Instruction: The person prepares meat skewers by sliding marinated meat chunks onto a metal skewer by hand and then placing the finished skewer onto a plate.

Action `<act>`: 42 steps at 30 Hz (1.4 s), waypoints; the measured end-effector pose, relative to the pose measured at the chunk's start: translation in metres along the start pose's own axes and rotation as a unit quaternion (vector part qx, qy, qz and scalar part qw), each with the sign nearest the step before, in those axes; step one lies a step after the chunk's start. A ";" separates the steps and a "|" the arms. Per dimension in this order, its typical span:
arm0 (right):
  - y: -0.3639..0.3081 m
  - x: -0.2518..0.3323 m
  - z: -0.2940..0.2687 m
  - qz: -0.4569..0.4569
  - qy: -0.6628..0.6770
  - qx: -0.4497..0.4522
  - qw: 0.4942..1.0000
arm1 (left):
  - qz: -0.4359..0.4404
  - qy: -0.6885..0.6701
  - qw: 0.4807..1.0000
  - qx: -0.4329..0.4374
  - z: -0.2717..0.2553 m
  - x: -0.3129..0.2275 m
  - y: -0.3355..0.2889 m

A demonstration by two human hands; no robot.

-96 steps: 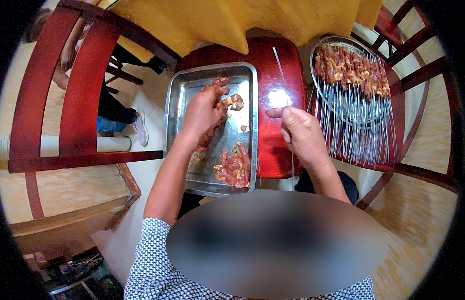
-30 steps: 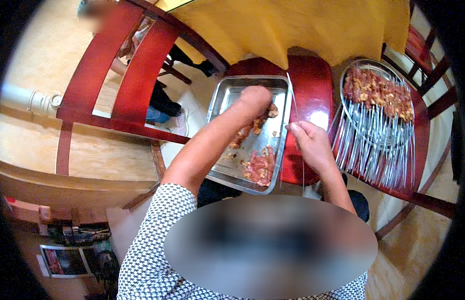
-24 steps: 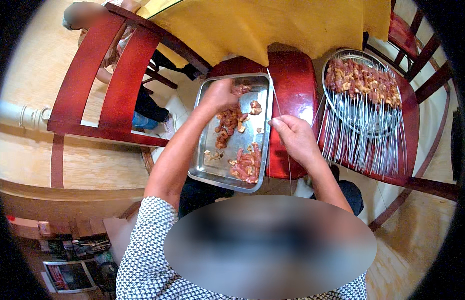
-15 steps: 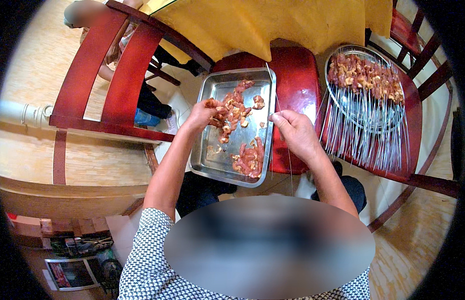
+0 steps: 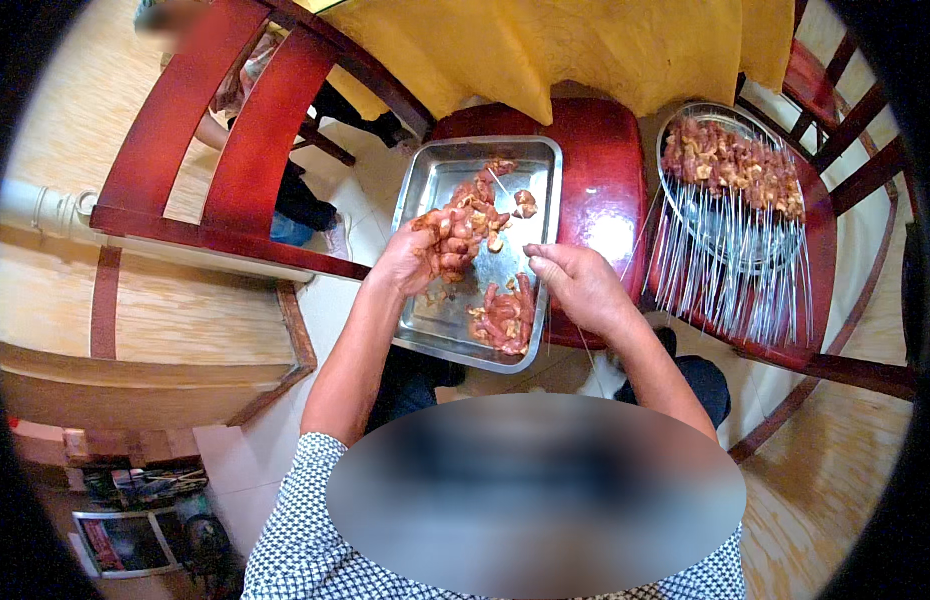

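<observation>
A metal tray [image 5: 409, 180] holds a heap of raw meat pieces [image 5: 475, 215] and a second pile of meat strips [image 5: 505, 318] at its near right corner. My left hand [image 5: 403, 258] is at the left side of the heap, fingers closed on a piece of meat; the fingertips are partly hidden. Over the tray's right rim, my right hand [image 5: 583, 285] pinches a thin metal skewer [image 5: 497, 182], which slants up and left with its tip end above the heap. To the right, an oval steel platter [image 5: 675, 196] carries many loaded meat skewers [image 5: 730, 165], their bare ends pointing toward me.
The tray rests on a red chair seat [image 5: 600, 200], the platter on another red chair [image 5: 820, 270]. A slatted chair back [image 5: 250, 150] stands at left, with a person's legs [image 5: 307, 205] behind it. A yellow cloth [image 5: 625, 55] hangs along the far side.
My right hand has moved left to over the tray's rim, and the skewer, nearly upright before, now leans left over the meat. My left hand has come slightly lower along the heap.
</observation>
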State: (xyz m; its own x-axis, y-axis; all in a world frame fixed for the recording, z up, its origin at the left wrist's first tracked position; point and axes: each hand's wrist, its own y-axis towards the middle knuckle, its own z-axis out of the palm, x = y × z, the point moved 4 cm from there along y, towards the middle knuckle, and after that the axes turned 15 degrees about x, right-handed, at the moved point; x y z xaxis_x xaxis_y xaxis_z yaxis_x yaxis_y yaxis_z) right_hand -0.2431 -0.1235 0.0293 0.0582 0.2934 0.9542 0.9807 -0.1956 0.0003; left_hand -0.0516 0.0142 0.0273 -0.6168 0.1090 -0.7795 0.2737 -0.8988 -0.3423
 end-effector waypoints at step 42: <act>-0.013 0.049 0.053 0.054 -0.125 -0.007 0.991 | 0.188 -0.172 0.963 0.093 -0.010 0.019 -0.004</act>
State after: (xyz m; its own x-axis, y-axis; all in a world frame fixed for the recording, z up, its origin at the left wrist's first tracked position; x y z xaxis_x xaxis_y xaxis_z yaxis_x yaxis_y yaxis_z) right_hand -0.2427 -0.0574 0.0599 0.2086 0.4929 0.8447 0.9637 -0.2508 -0.0916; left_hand -0.0569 0.0241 0.0084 -0.7161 -0.3576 -0.5995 0.4090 -0.9109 0.0547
